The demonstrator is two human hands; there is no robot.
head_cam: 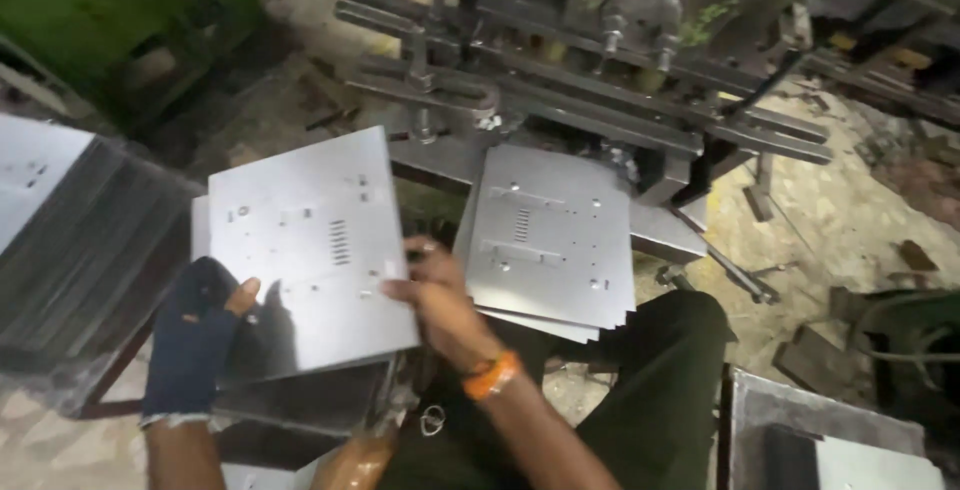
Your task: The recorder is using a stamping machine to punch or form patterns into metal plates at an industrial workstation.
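Note:
A flat grey metal sheet (305, 250) with punched holes and slots lies on top of a pile at lower left. My left hand (195, 335), in a dark fingerless glove, holds its near left edge with the thumb on top. My right hand (435, 300), bare with an orange wristband, grips the sheet's right edge. A second stack of similar punched sheets (550, 235) rests to the right, partly on my lap and against the machine.
A metal press machine (600, 80) with bars and bolts stands ahead. A tall stack of sheets (70, 240) sits at far left, a green machine (120, 10) behind it. A grey box (820, 430) is at lower right. Scraps litter the rough floor (850, 210).

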